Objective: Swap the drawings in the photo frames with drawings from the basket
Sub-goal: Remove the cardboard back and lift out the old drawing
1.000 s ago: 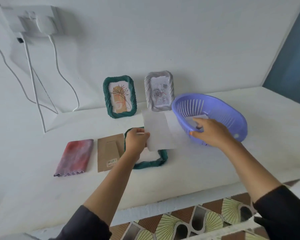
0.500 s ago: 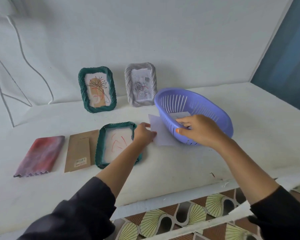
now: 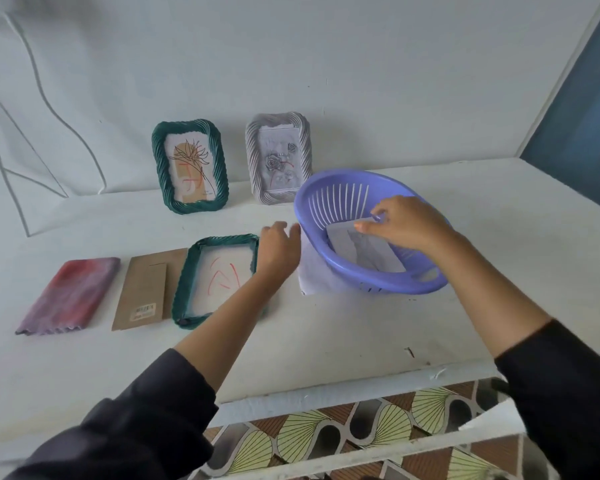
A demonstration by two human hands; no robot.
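A green frame [image 3: 187, 289] lies flat on the white table [image 3: 326, 327] and shows a sheet with red lines. A second green frame [image 3: 160, 168] and a grey frame [image 3: 303, 157] stand against the wall, each with a drawing. The purple basket [image 3: 312, 216] sits tilted to the right and holds a white drawing [image 3: 364, 251]. My right hand [image 3: 406, 226] reaches into the basket and pinches that drawing's top corner. A white sheet [image 3: 317, 275] lies on the table, partly under the basket. My left hand [image 3: 279, 247] rests between the flat frame and the basket, fingers relaxed at the sheet's edge.
A brown backing board [image 3: 142, 289] and a folded red-purple cloth [image 3: 68, 294] lie left of the flat frame. White cables [image 3: 45, 98] run down the wall at the left. The table's front edge [image 3: 326, 389] is near me, with patterned tiles [image 3: 326, 434] below.
My left hand has brought the white sheet down from above the flat frame and laid it by the basket. My right hand has gone from the basket's rim onto the drawing inside.
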